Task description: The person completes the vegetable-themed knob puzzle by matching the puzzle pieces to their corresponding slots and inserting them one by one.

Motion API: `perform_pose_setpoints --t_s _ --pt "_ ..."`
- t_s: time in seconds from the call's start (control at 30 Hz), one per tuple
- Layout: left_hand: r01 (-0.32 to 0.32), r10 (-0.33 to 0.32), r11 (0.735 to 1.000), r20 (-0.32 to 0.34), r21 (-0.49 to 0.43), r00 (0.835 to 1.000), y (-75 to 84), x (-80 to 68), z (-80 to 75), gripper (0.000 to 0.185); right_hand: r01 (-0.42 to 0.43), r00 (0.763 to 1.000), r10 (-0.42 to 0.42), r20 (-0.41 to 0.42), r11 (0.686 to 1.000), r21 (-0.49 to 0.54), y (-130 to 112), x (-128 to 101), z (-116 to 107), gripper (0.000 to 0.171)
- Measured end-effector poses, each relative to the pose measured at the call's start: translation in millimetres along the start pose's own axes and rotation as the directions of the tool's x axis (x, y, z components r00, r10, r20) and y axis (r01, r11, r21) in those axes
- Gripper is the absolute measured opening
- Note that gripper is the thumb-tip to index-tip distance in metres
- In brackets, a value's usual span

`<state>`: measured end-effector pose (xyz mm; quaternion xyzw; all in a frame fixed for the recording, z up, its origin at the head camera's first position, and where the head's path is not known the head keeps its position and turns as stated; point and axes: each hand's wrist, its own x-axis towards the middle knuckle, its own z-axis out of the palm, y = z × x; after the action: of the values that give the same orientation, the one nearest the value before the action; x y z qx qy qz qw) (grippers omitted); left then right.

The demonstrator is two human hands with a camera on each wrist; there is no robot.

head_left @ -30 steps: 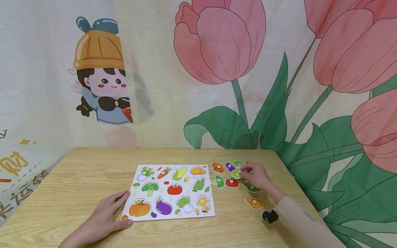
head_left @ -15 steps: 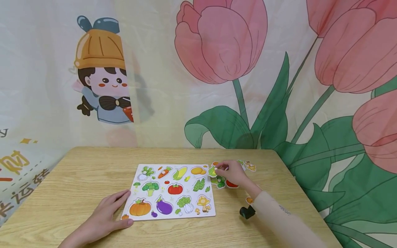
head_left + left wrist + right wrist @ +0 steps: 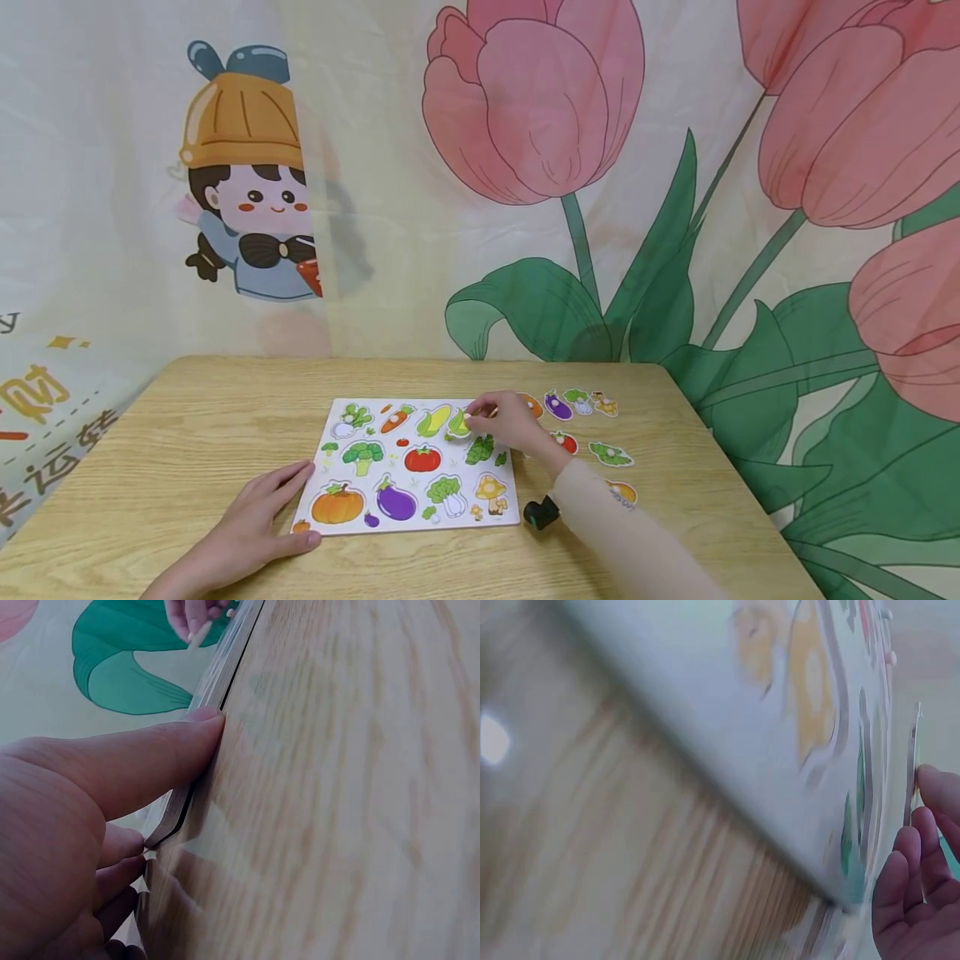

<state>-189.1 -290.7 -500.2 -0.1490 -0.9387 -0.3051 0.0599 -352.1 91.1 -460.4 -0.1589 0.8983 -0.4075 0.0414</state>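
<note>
A white vegetable puzzle board [image 3: 337,450] lies flat on the table. My left hand [image 3: 251,517] holds its near left corner. In the left wrist view the thumb [image 3: 169,754] presses along the board's front edge, with the other fingers round the side. My right hand [image 3: 513,421] pinches the small knob of a corn puzzle piece [image 3: 457,423], just over the board beside the printed corn [image 3: 432,421]. That piece appears edge-on as a thin slab [image 3: 913,765] in the right wrist view. A radish piece [image 3: 352,421] and a carrot piece [image 3: 395,418] with knobs sit in the board.
Right of the board lie loose pieces: an eggplant [image 3: 558,406], a bok choy [image 3: 578,400], a mushroom [image 3: 604,404], a pea pod [image 3: 611,454], a tomato [image 3: 567,444], a potato [image 3: 622,492] and a partly covered pumpkin [image 3: 533,406]. The right wrist carries a black device [image 3: 541,512].
My right hand has carried the corn piece left, from among the loose pieces to over the board's upper right part. My left hand has stayed at the corner.
</note>
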Motion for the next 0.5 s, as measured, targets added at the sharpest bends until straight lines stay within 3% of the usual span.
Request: perform_pose_setpoints --t_s 0.5 --pt "-0.017 0.017 1.0 -0.013 0.001 1.0 -0.7 -0.4 0.0 0.101 -0.007 1.0 0.007 -0.013 0.999 0.035 -14.0 20.4 30.8 0.006"
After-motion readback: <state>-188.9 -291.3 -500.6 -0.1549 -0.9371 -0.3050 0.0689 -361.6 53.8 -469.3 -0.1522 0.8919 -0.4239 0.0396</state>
